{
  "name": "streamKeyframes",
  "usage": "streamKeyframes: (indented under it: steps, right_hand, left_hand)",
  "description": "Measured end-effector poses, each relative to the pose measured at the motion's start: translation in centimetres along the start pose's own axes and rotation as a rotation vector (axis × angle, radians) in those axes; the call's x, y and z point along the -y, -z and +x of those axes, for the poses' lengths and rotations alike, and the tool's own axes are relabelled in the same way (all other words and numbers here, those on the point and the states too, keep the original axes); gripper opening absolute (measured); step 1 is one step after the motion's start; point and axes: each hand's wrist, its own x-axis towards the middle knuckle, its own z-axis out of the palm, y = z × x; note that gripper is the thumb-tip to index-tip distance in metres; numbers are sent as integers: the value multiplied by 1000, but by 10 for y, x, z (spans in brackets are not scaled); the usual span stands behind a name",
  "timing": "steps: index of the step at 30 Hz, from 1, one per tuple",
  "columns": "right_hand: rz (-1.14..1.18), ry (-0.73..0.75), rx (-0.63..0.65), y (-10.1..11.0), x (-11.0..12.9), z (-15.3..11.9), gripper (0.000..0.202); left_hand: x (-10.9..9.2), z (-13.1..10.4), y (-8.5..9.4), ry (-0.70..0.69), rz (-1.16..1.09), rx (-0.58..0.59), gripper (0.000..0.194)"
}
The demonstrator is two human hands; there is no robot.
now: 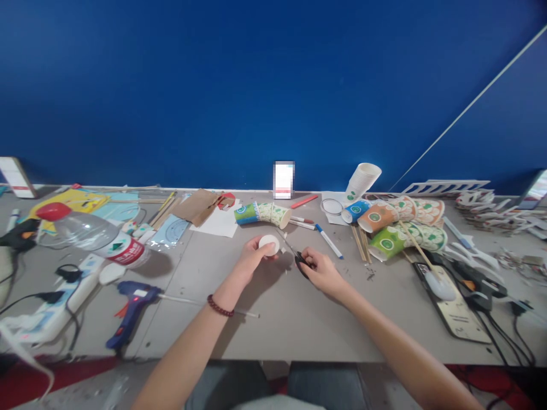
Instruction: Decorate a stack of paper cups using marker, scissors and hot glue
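Observation:
Near the middle of the table, my left hand [253, 257] pinches a small white paper disc [269, 245], round like a cup's bottom, with the thumb on its face. Fingers of my right hand [321, 271] are wrapped in the black handles of a pair of scissors [302, 263]. The blades point up and left, just to the right of the disc; whether they touch it I cannot tell. Small white scraps lie around the blades. Behind my hands rests a curved row of joined paper cups [261, 214], green, blue and patterned.
At left lie a blue glue gun [133, 310], a power strip [64, 302] and a bottle with a red cap [96, 233]. A marker [329, 241], more joined cups [384, 216] and stacked white cups [363, 179] are to the right. A phone [284, 180] leans on the blue wall.

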Motion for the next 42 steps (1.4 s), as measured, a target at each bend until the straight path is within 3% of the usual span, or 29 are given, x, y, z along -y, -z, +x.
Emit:
streamKeyframes:
  steps: [8, 29, 42]
  right_hand:
    - [-67, 35, 20, -2, 0, -3, 16]
    - [-171, 3, -2, 0, -1, -2, 16]
    - [-3, -17, -10, -2, -3, 0, 19]
  left_hand:
    - [-1, 0, -1, 14, -91, 17, 33]
    - [-1, -3, -1, -45, 55, 1, 25]
    - [3, 6, 1, 40, -133, -82, 37]
